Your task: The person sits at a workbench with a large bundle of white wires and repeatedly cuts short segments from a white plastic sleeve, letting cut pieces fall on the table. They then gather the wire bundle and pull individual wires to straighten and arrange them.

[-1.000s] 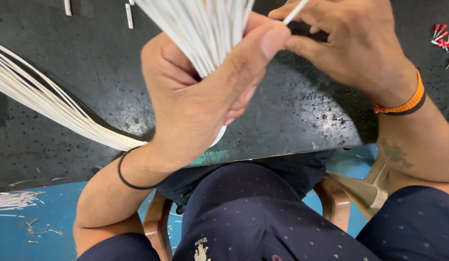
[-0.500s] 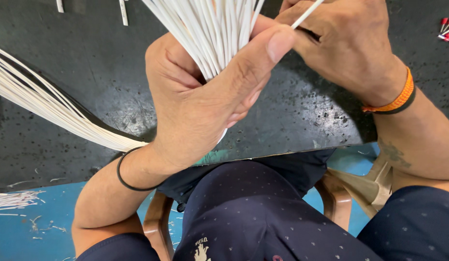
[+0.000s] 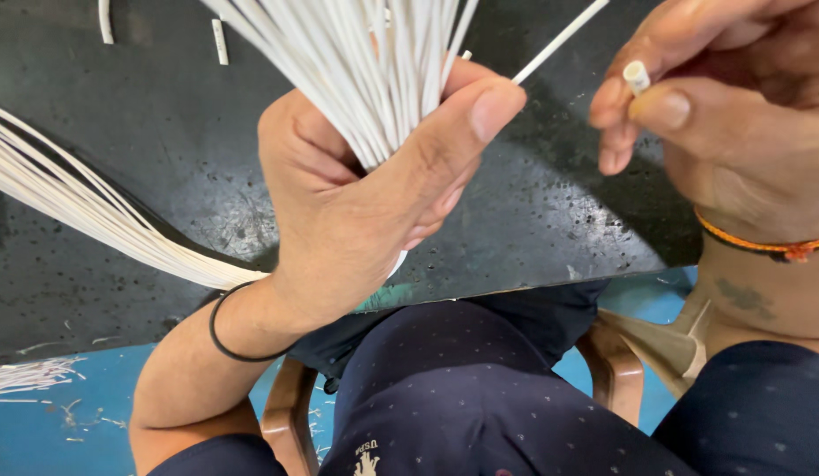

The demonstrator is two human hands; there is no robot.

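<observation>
Dark, scuffed table [image 3: 163,176] over a blue floor [image 3: 92,405] strewn with white offcuts [image 3: 22,375]. Left hand [image 3: 356,211]: grip closed around a bundle of white strands [image 3: 374,79] above the table. Right hand [image 3: 735,106]: grip pinches a short white tube piece [image 3: 637,77].

- The bundle of white wires [image 3: 374,79] runs off the picture's edge at 12 o'clock; its tips are not seen.
- Inside the left hand [image 3: 356,211], the wires' gripped stretch is hidden.
- The right hand [image 3: 735,115] is cut off at 3 o'clock.
- The short white tube piece [image 3: 637,77] shows only its end between fingertips.
</observation>
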